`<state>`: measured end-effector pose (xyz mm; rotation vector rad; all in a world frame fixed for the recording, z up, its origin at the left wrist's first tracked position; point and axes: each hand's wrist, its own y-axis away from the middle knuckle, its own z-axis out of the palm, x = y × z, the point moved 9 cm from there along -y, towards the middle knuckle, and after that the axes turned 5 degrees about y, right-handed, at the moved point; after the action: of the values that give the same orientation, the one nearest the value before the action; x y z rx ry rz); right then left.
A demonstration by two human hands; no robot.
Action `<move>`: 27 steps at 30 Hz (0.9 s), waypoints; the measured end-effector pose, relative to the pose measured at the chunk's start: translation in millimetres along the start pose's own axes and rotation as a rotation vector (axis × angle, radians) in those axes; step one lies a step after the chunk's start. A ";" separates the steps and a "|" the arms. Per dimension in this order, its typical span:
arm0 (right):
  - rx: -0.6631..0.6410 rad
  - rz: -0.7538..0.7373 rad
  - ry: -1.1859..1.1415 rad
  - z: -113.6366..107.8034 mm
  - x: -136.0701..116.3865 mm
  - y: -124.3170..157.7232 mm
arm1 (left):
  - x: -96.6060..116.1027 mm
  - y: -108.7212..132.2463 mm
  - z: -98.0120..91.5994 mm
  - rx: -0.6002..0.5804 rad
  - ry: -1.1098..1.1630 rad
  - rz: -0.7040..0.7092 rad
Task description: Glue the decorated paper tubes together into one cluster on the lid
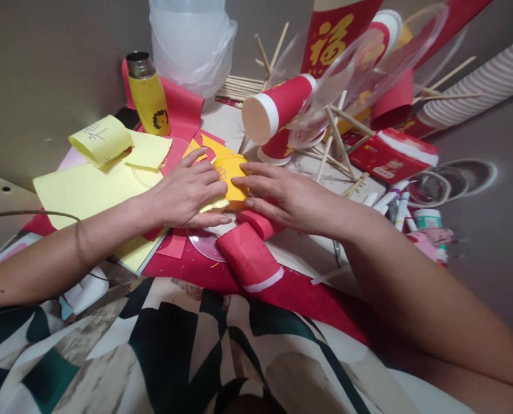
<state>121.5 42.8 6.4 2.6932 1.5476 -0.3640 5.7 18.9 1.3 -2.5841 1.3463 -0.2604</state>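
Observation:
My left hand (191,192) has its fingers curled over a folded piece of pale yellow paper (214,204), with the thumb stretched out below. Against its fingertips stands an orange-yellow paper roll (233,172) with dark pen marks on it. From the other side, the fingers and thumb of my right hand (282,195) press on this roll; their far tips touch its edge. Just in front of both hands lies a cup wrapped in red paper (250,256), tilted, its pale rim towards me. A red paper loop (260,223) sits under my right hand.
At left are pale yellow sheets (88,192), a curled yellow paper (101,141) and an open yellow bottle (148,98). Behind stand a white plastic bag (191,46), a red paper cup (282,106), wooden sticks (336,138) and clear lids. Markers (401,210) lie at right.

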 end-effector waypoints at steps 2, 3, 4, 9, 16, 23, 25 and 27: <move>0.005 0.000 -0.010 -0.6 0.6 -0.2 | -1.5 -2.9 -0.4 -0.010 0.031 -0.016; 0.007 -0.001 -0.016 -1.3 0.6 -0.3 | -2.2 -4.2 -0.6 -0.016 0.045 -0.022; 0.007 -0.002 -0.022 -2.1 0.2 -0.6 | -3.0 -5.4 -0.9 -0.019 0.059 -0.028; 0.002 -0.004 -0.003 -6.9 -8.8 -3.0 | -10.3 -4.6 -5.1 0.048 0.132 -0.090; 0.035 -0.008 0.076 -8.9 -23.2 -3.9 | -13.0 19.3 -23.9 0.274 0.299 -0.113; 0.011 -0.029 0.104 -10.4 -26.4 -6.1 | -14.0 73.1 -64.6 0.665 0.343 -0.361; 0.011 -0.034 0.109 -10.7 -28.1 -7.3 | -6.5 80.0 -59.2 0.631 0.370 -0.409; 0.007 -0.034 0.112 -10.2 -29.2 -7.8 | 2.7 77.3 -42.3 0.478 0.434 -0.421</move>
<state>102.7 23.2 23.2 2.7399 1.6240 -0.2240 -64.1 -31.1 21.2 -2.4282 0.6911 -1.1146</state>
